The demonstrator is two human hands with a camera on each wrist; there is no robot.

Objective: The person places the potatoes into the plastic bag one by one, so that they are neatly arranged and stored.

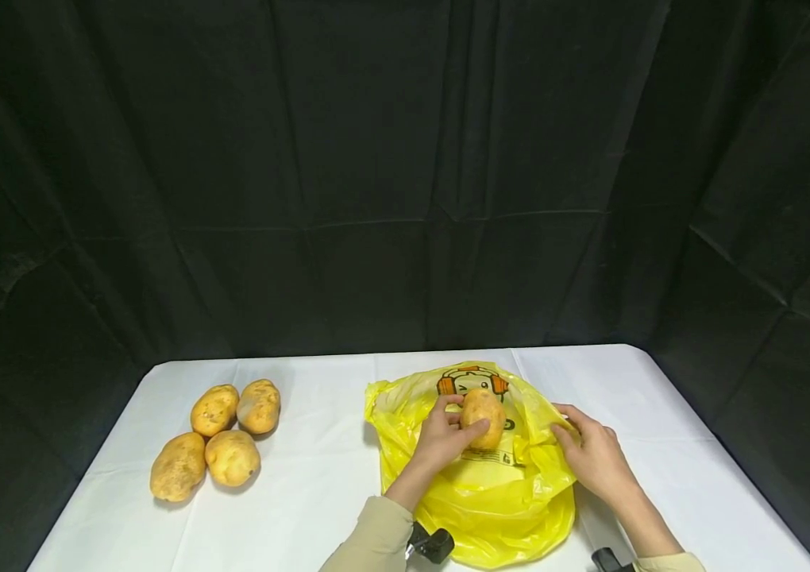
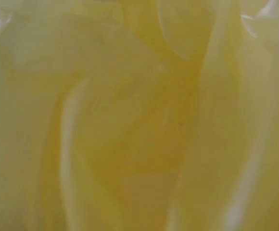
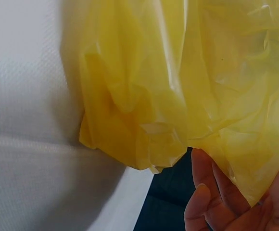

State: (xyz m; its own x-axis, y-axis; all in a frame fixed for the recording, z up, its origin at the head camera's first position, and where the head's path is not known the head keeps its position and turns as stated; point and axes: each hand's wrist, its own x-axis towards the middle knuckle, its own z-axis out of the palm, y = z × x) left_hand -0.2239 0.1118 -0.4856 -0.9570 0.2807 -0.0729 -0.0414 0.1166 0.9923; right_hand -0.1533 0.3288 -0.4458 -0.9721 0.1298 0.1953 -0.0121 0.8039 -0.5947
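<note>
A yellow plastic bag [image 1: 491,485] lies crumpled on the white table [image 1: 319,492], right of centre. My left hand [image 1: 441,437] grips a potato [image 1: 484,417] over the bag's top. At the bag's right edge my right hand [image 1: 591,453] pinches the plastic. In the right wrist view the yellow bag [image 3: 178,86] hangs over my fingers [image 3: 211,197], which curl under its edge. Nothing but yellow plastic [image 2: 139,115] fills the left wrist view.
Several more potatoes [image 1: 215,441] lie in a cluster on the table's left side. Black cloth [image 1: 405,159] hangs behind and to both sides. The table's right edge [image 1: 719,453] is close to my right hand.
</note>
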